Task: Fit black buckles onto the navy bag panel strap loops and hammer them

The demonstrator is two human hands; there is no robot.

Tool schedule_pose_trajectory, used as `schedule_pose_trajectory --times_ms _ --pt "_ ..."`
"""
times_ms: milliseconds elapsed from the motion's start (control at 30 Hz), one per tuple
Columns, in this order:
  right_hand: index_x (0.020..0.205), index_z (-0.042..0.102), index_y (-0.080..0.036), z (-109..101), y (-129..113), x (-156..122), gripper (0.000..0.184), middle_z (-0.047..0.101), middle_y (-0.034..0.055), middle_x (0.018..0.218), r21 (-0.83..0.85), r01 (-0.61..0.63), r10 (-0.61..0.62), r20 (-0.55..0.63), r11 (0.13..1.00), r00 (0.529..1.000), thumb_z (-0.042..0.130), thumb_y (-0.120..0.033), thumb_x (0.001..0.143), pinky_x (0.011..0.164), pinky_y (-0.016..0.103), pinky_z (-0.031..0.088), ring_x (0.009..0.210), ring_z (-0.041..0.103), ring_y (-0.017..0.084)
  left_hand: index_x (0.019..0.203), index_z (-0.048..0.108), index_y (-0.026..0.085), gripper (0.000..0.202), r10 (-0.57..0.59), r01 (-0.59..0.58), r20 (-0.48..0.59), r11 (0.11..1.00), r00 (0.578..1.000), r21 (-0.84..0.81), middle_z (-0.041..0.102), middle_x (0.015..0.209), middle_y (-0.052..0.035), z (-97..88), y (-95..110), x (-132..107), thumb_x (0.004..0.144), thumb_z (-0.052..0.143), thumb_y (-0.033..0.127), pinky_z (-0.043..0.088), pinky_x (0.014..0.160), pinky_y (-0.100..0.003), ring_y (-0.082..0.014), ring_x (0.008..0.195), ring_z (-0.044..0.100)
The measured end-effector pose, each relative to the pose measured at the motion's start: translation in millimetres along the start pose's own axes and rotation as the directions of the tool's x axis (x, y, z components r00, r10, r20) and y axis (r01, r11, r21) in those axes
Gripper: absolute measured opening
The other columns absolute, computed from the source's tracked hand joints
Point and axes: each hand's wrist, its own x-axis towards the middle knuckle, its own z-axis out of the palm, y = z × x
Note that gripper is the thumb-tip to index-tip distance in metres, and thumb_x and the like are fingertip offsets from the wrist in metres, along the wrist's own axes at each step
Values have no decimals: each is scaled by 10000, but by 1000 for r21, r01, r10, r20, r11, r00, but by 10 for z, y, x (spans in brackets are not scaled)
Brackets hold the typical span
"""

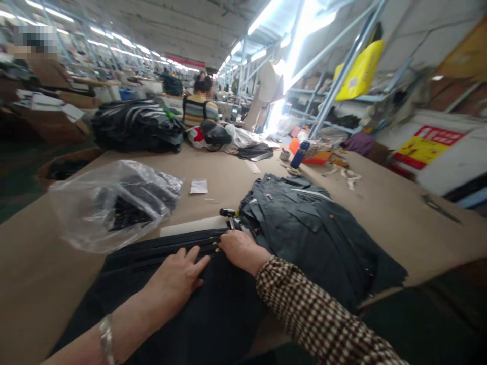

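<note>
A dark garment (171, 304) lies flat on the brown table (34, 274) in front of me, with a row of small metal studs along its far edge. My left hand (178, 276) rests flat on it, fingers stretched out. My right hand (241, 249), in a checked sleeve, presses down at the garment's far edge with its fingers curled; what they hold is hidden. A small black-and-metal tool (229, 215) stands just beyond that hand. A stack of dark grey garment pieces (315, 228) lies to the right.
A clear plastic bag of dark small parts (114, 203) sits at the left. Black bags (137, 124), a blue bottle (299, 154) and an orange tray (315, 157) lie farther back. A person in a striped top (198, 109) sits beyond the table. Shelving (342, 76) rises at the right.
</note>
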Motion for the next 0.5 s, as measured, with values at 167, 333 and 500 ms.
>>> schedule_pose_trajectory --times_ms 167,333,500 --pt "1039 594 -213 -380 657 -533 205 641 39 1038 16 -57 59 -237 998 970 412 -260 958 840 222 426 950 594 132 1326 517 264 463 -59 54 87 997 994 59 484 1386 -159 63 36 49 878 424 193 456 945 -474 -354 1176 530" --pt "864 667 -145 -643 1980 -1367 193 678 90 888 -8 -569 557 -193 822 808 483 -189 903 757 243 413 856 617 166 1326 507 258 462 -64 59 109 997 992 51 489 1389 -145 -57 77 2 879 407 200 429 1005 -468 -336 1219 510" --pt "846 683 -119 -317 2607 -1713 116 687 105 840 10 -725 720 -128 689 682 629 -200 783 684 247 401 812 630 189 1317 517 252 457 -66 63 88 997 994 42 495 1383 -147 -51 74 8 873 415 220 431 1007 -475 -343 1215 513"
